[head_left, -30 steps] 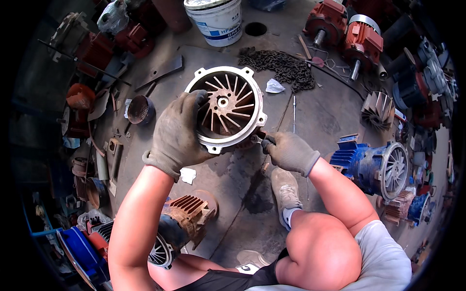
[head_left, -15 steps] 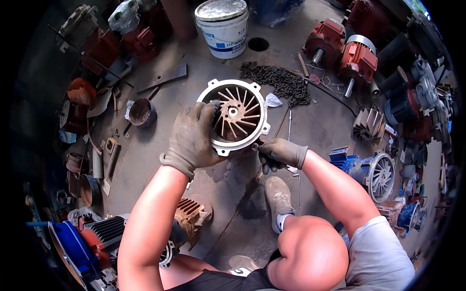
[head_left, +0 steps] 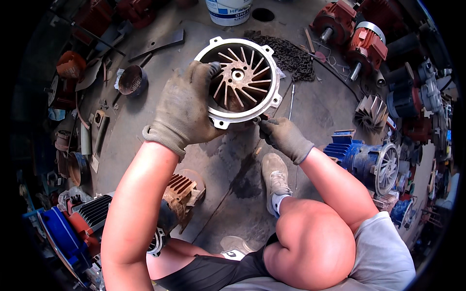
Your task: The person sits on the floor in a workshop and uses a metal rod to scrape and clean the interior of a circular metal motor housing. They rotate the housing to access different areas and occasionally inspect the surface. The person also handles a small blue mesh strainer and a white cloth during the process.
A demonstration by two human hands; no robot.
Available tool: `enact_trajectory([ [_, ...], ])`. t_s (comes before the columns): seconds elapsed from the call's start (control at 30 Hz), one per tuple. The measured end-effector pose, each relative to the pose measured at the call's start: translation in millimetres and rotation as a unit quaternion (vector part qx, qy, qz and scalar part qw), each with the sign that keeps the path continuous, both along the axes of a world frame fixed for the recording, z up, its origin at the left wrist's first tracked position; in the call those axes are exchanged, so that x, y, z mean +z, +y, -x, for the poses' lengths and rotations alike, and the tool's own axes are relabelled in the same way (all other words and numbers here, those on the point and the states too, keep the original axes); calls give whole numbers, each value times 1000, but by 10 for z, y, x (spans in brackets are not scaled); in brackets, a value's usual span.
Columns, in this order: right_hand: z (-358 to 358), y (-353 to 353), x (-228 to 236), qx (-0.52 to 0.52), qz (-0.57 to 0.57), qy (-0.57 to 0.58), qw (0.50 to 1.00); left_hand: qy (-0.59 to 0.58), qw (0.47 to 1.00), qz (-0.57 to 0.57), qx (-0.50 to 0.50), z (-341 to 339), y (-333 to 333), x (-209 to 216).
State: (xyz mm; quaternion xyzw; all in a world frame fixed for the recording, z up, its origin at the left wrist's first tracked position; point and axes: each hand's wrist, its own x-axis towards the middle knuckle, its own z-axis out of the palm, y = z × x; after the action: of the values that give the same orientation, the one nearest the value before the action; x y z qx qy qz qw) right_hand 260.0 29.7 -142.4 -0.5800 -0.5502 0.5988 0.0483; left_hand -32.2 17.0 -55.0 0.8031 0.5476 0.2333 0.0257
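Note:
My left hand (head_left: 179, 104), in a grey, dirt-stained glove, grips the left side of a round metal housing (head_left: 275, 77). Its fingers reach over the pale rim, which carries several bolt lugs. Inside sits a rusty bladed fan wheel (head_left: 242, 68) with a hole at its hub. Below the lower right of the rim, my gloved right hand (head_left: 286, 138) is closed with its fingertips close to the housing's edge. What those fingers hold, if anything, is too dark and small to name. The housing's underside is hidden.
A dark chain (head_left: 293, 60) lies heaped beyond the housing, near a thin metal rod (head_left: 291, 102). Red motors (head_left: 366, 46) stand at far right, a blue motor (head_left: 359, 157) nearer. A rusty bowl (head_left: 133, 81) is at left, a white bucket (head_left: 228, 10) at the back.
The housing looks larger and sits higher in the picture, with my left hand still on it. My right hand has turned, its fingers now more curled in by the rim. The view has tilted down.

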Motion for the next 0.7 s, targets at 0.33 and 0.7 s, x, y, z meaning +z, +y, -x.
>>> enact_trajectory([
  [0.33, -84, -178, -366, 34, -130, 42, 990, 10, 1000, 9, 4, -33, 61, 62],
  [0.7, -724, 138, -50, -270, -111, 213, 932, 109, 914, 273, 280, -1150, -430, 659],
])
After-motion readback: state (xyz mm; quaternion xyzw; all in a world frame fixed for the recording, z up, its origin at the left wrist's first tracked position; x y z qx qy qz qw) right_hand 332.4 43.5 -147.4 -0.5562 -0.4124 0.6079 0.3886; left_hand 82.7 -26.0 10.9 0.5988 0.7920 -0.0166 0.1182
